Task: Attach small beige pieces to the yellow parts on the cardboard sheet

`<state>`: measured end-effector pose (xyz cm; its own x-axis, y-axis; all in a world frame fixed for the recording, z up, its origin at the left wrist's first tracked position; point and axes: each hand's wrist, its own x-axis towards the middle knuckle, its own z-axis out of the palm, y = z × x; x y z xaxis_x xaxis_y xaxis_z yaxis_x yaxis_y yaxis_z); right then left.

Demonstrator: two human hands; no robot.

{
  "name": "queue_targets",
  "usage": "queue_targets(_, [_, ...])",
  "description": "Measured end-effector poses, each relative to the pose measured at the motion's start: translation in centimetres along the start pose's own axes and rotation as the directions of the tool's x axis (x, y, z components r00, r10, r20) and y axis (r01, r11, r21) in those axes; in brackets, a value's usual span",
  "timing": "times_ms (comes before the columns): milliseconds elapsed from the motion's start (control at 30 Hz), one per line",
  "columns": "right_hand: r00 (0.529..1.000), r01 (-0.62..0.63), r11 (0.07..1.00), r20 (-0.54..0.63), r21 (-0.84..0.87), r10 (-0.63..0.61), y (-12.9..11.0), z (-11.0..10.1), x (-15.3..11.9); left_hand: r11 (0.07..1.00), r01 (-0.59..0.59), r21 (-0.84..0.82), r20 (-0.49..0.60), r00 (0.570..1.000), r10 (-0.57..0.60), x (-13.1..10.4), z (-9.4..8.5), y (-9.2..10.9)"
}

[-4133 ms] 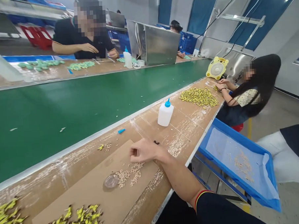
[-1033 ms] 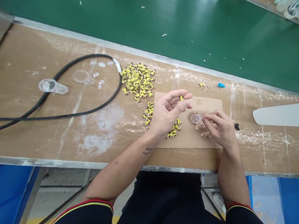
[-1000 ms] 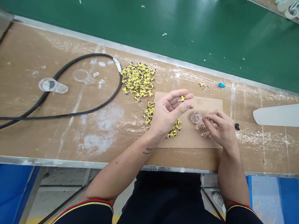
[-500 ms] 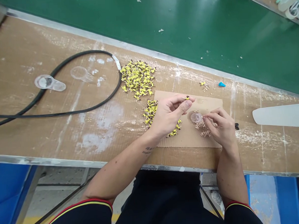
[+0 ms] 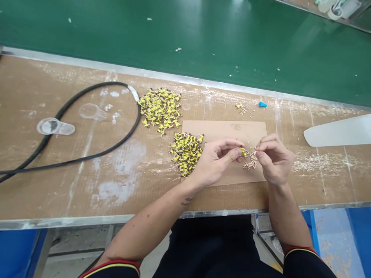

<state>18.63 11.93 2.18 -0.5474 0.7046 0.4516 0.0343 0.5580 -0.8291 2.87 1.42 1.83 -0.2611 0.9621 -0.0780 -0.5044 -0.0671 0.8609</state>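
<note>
My left hand point(image 5: 216, 161) pinches a tiny yellow figurine point(image 5: 244, 152) between thumb and fingertips, above a flat cardboard sheet point(image 5: 217, 129). Just to its right, my right hand point(image 5: 275, 160) is closed in a pinch on a tiny pale piece point(image 5: 256, 149), a small gap from the figurine. Below and between both hands lie several loose pale pieces point(image 5: 250, 162) on the cardboard. A heap of yellow figurines with dark heads point(image 5: 186, 153) sits beside my left wrist, partly on the sheet.
A larger figurine pile point(image 5: 161, 109) lies behind, touching a looped black cable point(image 5: 87, 88). Clear plastic scoop-shaped pieces point(image 5: 56, 127) rest at left. A blue cap point(image 5: 262, 104) and a white blade-like piece point(image 5: 341, 131) are at right. A green surface point(image 5: 168, 37) runs along the back.
My right hand has left the small clear cup, which no longer shows, and risen beside the left hand. My left hand has lowered and turned the figurine toward it. The view has shifted.
</note>
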Motion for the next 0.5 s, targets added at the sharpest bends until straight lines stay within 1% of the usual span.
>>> queue_targets(133, [0.999,-0.029,1.000,0.021,0.000,0.029,0.0,0.2,-0.3,0.999,0.029,0.024,0.004,1.000,-0.029,-0.4,0.5,-0.1])
queue_targets(200, [0.999,-0.019,0.999,0.038,0.028,0.018,0.1,0.4,-0.4,0.999,0.027,0.045,0.000,1.000,-0.027,-0.5,0.6,-0.2])
queue_targets(333, [0.998,0.012,0.997,0.056,0.080,-0.017,0.0,1.0,-0.5,0.997,-0.008,0.071,-0.011,1.000,0.009,-0.6,0.8,-0.4])
queue_targets(500, [0.996,-0.013,0.998,0.094,0.065,0.007,-0.2,1.4,-0.8,0.991,-0.061,0.117,-0.028,0.998,0.064,-0.6,0.8,-0.8])
